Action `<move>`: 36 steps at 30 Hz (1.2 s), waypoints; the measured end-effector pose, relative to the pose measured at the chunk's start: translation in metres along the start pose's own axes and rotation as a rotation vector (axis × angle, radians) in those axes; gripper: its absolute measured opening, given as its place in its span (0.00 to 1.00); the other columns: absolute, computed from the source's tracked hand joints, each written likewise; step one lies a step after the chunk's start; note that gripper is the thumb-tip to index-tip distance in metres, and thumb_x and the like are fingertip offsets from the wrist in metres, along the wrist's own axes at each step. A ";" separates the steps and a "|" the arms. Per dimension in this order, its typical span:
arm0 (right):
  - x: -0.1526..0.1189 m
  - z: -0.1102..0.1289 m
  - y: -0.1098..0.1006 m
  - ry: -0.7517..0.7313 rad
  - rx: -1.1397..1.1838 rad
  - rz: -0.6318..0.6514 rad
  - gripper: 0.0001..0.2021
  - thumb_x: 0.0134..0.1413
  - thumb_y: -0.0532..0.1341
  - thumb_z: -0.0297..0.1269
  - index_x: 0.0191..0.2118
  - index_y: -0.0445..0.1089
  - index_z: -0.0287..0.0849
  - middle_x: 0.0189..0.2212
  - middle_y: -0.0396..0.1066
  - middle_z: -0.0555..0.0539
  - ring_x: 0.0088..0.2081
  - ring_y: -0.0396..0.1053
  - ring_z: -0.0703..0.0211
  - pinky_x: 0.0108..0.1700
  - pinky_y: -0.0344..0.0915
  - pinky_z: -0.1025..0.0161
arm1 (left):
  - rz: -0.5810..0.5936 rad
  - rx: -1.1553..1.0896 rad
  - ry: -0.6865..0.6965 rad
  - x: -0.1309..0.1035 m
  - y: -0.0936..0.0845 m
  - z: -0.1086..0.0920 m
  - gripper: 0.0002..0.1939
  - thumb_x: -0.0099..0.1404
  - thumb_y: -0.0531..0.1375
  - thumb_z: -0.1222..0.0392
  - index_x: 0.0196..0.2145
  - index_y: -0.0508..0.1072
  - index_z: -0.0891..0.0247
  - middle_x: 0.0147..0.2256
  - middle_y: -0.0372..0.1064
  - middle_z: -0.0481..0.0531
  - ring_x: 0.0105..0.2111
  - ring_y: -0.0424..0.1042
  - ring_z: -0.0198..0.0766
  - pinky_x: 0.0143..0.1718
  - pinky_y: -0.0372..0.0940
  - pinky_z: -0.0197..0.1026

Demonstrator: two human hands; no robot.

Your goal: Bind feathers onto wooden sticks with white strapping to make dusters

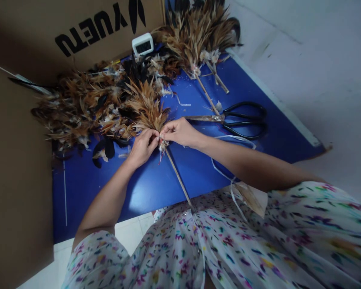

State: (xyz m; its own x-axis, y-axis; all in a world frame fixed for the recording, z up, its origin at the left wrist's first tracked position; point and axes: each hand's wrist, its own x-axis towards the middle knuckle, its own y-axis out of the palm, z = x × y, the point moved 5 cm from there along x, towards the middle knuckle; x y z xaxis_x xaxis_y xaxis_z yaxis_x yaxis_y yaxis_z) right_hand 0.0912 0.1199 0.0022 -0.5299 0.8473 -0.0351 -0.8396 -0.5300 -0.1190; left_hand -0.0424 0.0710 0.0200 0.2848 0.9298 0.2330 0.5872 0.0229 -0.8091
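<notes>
A feather duster [149, 106] made of brown feathers on a thin stick [179, 176] lies over the blue table, its stick end against my clothing. My left hand [144, 146] pinches at the base of the feathers, where they meet the stick. From the other side my right hand [180, 132] pinches at the same spot, fingertips nearly touching the left ones. Whitish quill ends and a bit of reddish thread [160, 160] show just below the fingers. Black-handled scissors [243, 120] rest right of my right hand, with their blades partly behind it.
Loose brown and black feathers [87, 104] heap along the table's left and back. More feathered sticks [198, 36] lie at the back right. A small white digital clock [142, 45] stands by a cardboard box [108, 12]. White plastic strip [222, 170] trails off the blue table [93, 200].
</notes>
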 end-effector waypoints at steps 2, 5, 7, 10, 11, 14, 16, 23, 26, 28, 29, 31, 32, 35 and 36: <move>0.001 0.001 0.000 0.021 0.008 0.012 0.03 0.42 0.62 0.29 0.24 0.73 0.34 0.20 0.70 0.51 0.23 0.62 0.70 0.27 0.57 0.69 | -0.018 -0.011 -0.013 0.000 -0.001 0.000 0.03 0.65 0.55 0.63 0.35 0.69 0.62 0.31 0.68 0.50 0.33 0.67 0.36 0.37 0.62 0.38; 0.003 0.002 0.000 0.055 0.016 0.026 0.03 0.42 0.62 0.28 0.23 0.72 0.35 0.19 0.69 0.52 0.22 0.61 0.70 0.26 0.56 0.69 | -0.039 -0.025 -0.023 -0.001 -0.001 0.000 0.04 0.65 0.55 0.63 0.35 0.69 0.62 0.32 0.69 0.50 0.33 0.68 0.35 0.37 0.63 0.38; 0.003 0.002 0.002 0.075 0.038 0.045 0.03 0.42 0.62 0.28 0.22 0.71 0.35 0.19 0.69 0.52 0.22 0.62 0.70 0.27 0.57 0.69 | -0.054 -0.035 -0.021 -0.002 -0.001 0.000 0.04 0.65 0.55 0.63 0.35 0.70 0.62 0.32 0.70 0.50 0.33 0.68 0.35 0.37 0.63 0.38; 0.004 0.003 0.003 0.093 0.080 0.071 0.03 0.42 0.62 0.28 0.23 0.71 0.35 0.19 0.69 0.52 0.22 0.63 0.70 0.28 0.59 0.69 | -0.094 -0.068 -0.054 -0.003 -0.002 0.002 0.03 0.64 0.56 0.62 0.35 0.70 0.62 0.32 0.71 0.49 0.31 0.68 0.33 0.35 0.63 0.37; 0.004 0.003 0.003 0.095 0.084 0.065 0.03 0.42 0.62 0.28 0.23 0.71 0.35 0.19 0.69 0.52 0.22 0.63 0.70 0.28 0.59 0.69 | -0.110 -0.084 -0.075 -0.004 -0.002 0.003 0.04 0.64 0.57 0.61 0.35 0.69 0.63 0.31 0.71 0.49 0.30 0.68 0.33 0.35 0.63 0.36; 0.004 0.002 0.002 0.077 0.071 0.016 0.04 0.41 0.63 0.29 0.22 0.71 0.35 0.17 0.67 0.54 0.21 0.60 0.71 0.26 0.57 0.69 | -0.158 -0.106 -0.122 -0.006 -0.002 0.006 0.04 0.63 0.58 0.59 0.33 0.69 0.63 0.29 0.70 0.47 0.27 0.68 0.31 0.32 0.63 0.35; 0.004 0.001 0.001 0.055 0.076 0.000 0.04 0.41 0.63 0.30 0.22 0.72 0.35 0.17 0.67 0.53 0.21 0.61 0.71 0.26 0.57 0.69 | -0.180 -0.097 -0.133 -0.006 -0.002 0.006 0.04 0.62 0.59 0.60 0.32 0.70 0.63 0.28 0.71 0.47 0.27 0.68 0.31 0.32 0.63 0.35; 0.003 0.000 0.001 0.060 0.112 -0.020 0.02 0.40 0.63 0.28 0.24 0.74 0.36 0.20 0.72 0.50 0.23 0.66 0.68 0.30 0.63 0.68 | -0.212 -0.105 -0.129 -0.008 -0.003 0.004 0.03 0.60 0.60 0.61 0.31 0.72 0.63 0.29 0.73 0.48 0.28 0.70 0.32 0.33 0.65 0.35; 0.003 -0.001 0.000 0.054 0.096 -0.019 0.02 0.40 0.63 0.29 0.23 0.73 0.36 0.20 0.72 0.51 0.23 0.66 0.69 0.30 0.63 0.68 | -0.224 -0.099 -0.100 -0.009 -0.003 0.002 0.04 0.61 0.60 0.61 0.32 0.73 0.63 0.30 0.73 0.48 0.28 0.71 0.32 0.34 0.66 0.36; 0.003 -0.001 0.000 0.041 0.083 -0.023 0.03 0.40 0.63 0.30 0.24 0.73 0.36 0.20 0.72 0.51 0.23 0.65 0.69 0.30 0.63 0.68 | -0.230 -0.091 -0.080 -0.009 -0.003 0.001 0.04 0.61 0.60 0.61 0.32 0.73 0.63 0.30 0.73 0.49 0.29 0.71 0.32 0.34 0.66 0.36; 0.003 -0.002 0.000 0.035 0.075 -0.025 0.03 0.40 0.63 0.30 0.24 0.73 0.36 0.20 0.71 0.51 0.23 0.65 0.69 0.29 0.62 0.68 | -0.230 -0.082 -0.071 -0.009 -0.003 0.000 0.04 0.62 0.60 0.61 0.32 0.73 0.63 0.30 0.73 0.49 0.29 0.71 0.32 0.34 0.66 0.36; 0.003 -0.003 0.001 0.025 0.065 -0.026 0.03 0.41 0.63 0.31 0.24 0.73 0.36 0.21 0.72 0.51 0.24 0.65 0.69 0.30 0.62 0.68 | -0.226 -0.052 -0.058 -0.009 -0.004 -0.002 0.04 0.62 0.60 0.61 0.32 0.73 0.63 0.30 0.74 0.49 0.29 0.71 0.33 0.35 0.66 0.36; 0.003 -0.004 0.001 0.019 0.061 -0.023 0.03 0.41 0.63 0.31 0.24 0.73 0.36 0.21 0.72 0.50 0.24 0.65 0.68 0.30 0.62 0.68 | -0.222 -0.034 -0.052 -0.008 -0.004 -0.003 0.04 0.62 0.59 0.61 0.32 0.73 0.63 0.30 0.74 0.49 0.30 0.71 0.33 0.35 0.66 0.36; 0.003 -0.005 0.002 0.001 0.037 -0.023 0.04 0.41 0.62 0.30 0.24 0.73 0.36 0.22 0.72 0.50 0.24 0.65 0.68 0.29 0.61 0.68 | -0.218 0.007 -0.032 -0.008 -0.005 -0.007 0.04 0.63 0.59 0.63 0.32 0.73 0.63 0.30 0.74 0.49 0.30 0.71 0.33 0.36 0.65 0.36; 0.003 -0.006 0.002 -0.002 0.024 -0.026 0.04 0.41 0.62 0.30 0.24 0.73 0.36 0.21 0.71 0.50 0.24 0.64 0.69 0.29 0.60 0.68 | -0.217 0.019 -0.029 -0.008 -0.005 -0.008 0.04 0.63 0.59 0.64 0.32 0.73 0.63 0.30 0.73 0.49 0.30 0.71 0.33 0.36 0.65 0.36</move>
State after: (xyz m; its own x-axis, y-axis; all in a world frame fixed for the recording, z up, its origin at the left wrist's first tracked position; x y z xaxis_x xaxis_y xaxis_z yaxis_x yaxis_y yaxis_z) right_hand 0.0889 0.1218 -0.0037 -0.5084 0.8606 -0.0298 -0.8555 -0.5087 -0.0965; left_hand -0.0417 0.0604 0.0268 0.1316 0.9125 0.3872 0.6175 0.2301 -0.7522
